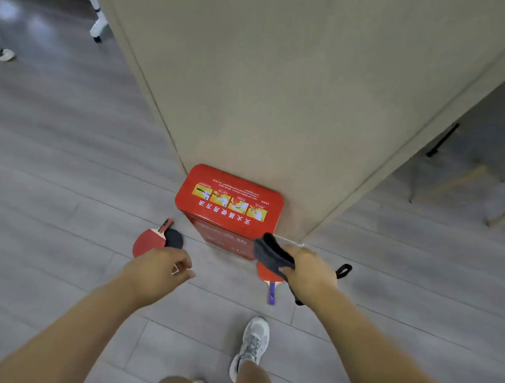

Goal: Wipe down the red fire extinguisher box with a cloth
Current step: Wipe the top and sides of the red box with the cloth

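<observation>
Knees and one grey sneaker (253,345) fill the bottom of the view, so the person is standing right over the job, both bare arms stretched forward and down.

Right hand (310,271) is bunched around a dark grey cloth (272,254), fingers curled over it, with a fold sticking up toward the box corner. Looks soft and floppy, so wadding it into a pad in the palm seems like the way to go, otherwise loose ends will just drag. Left hand (162,267) is empty, fingers loosely curled, not pinching anything, hovering near a red ping-pong paddle (149,241) on the floor. A second paddle (270,279) lies mostly hidden under the right hand, only its purple handle showing clearly.

Red fire extinguisher box (229,201) sits on the grey floor (67,178), its back against the beige pillar (282,88), lid up with a yellow instruction sticker on it. Cloth is near the front right corner, but I can't tell if it's touching yet.

My guess on handling: painted sheet metal, rigid and smooth, so the cloth should glide easily. It probably has some heft if the extinguishers are inside, so it shouldn't skate around, but I'd still plant the free left hand on the lid's rounded edge while scrubbing the front. Go gentle over the sticker so the edges don't peel.
</observation>
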Action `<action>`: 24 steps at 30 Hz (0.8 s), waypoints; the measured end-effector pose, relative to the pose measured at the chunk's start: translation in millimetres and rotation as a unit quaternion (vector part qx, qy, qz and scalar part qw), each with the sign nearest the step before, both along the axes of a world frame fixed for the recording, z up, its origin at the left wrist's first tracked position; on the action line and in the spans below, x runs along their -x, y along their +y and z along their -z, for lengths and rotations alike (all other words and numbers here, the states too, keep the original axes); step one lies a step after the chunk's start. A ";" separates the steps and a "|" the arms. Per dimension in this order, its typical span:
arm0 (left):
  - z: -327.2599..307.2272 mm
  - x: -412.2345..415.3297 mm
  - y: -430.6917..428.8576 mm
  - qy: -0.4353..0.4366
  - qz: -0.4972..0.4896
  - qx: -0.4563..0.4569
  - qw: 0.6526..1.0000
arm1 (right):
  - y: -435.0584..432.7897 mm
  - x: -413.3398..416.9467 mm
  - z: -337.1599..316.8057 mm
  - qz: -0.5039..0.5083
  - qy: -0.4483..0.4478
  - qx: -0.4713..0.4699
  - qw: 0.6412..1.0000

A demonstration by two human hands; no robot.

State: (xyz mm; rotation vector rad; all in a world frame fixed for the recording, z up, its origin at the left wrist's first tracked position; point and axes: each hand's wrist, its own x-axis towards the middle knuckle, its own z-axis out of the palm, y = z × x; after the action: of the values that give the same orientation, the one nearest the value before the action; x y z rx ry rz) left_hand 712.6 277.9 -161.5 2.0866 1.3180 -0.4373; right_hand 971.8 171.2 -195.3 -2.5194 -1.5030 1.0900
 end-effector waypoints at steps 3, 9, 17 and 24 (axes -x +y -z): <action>22.3 -10.4 36.6 0.002 0.024 0.007 1.000 | 32.6 -6.0 19.4 0.007 -0.013 0.003 1.000; 72.3 -21.2 107.8 -0.008 0.057 0.052 0.997 | 90.9 -8.6 59.6 0.044 -0.062 -0.026 0.997; 144.4 -23.4 176.3 -0.041 0.147 0.040 0.987 | 138.3 17.7 138.0 0.104 -0.161 -0.131 0.973; 213.5 -33.4 202.1 -0.066 0.227 -0.085 0.968 | 136.1 52.8 195.9 -0.010 -0.168 -0.049 0.985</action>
State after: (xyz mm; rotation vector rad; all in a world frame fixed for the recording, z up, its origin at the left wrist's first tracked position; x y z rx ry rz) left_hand 746.0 480.0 -375.0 2.5211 0.8181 -0.3743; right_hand 919.0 307.3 -391.2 -2.7253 -1.6082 0.5946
